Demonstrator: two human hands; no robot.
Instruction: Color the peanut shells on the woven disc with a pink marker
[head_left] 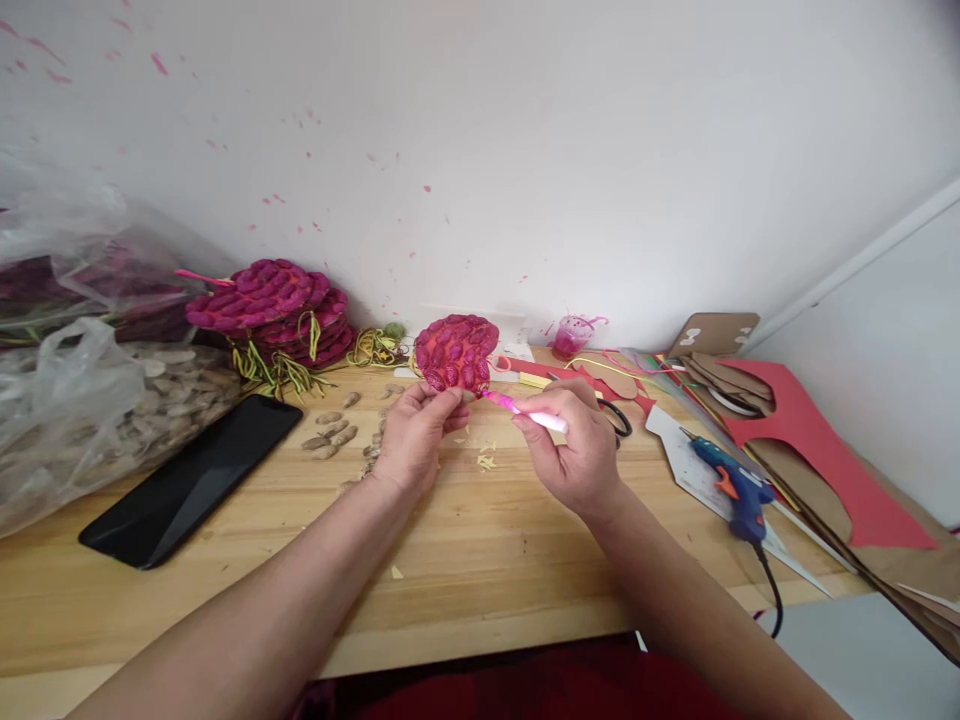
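My left hand (pixel 416 432) pinches the lower edge of a magenta disc covered in painted peanuts (pixel 456 350) and holds it up facing me, above the table. In my right hand (pixel 574 445) is a white and pink paint marker (pixel 541 414), gripped like a pen. Its pink tip meets or nearly meets the lower right edge of the disc; I cannot tell whether they touch. Below the hands, small pale yellow scraps (pixel 487 461) lie on the wooden table (pixel 480 560).
Left: stacked magenta peanut discs (pixel 277 310), a bag of peanuts (pixel 135 410), loose peanuts (pixel 330 437) and a black phone (pixel 191 482). Right: a blue glue gun (pixel 739 490) with a cord, black-handled scissors (pixel 620 420) and cut red card (pixel 832 450). A pink paint cup (pixel 572 337) stands by the wall.
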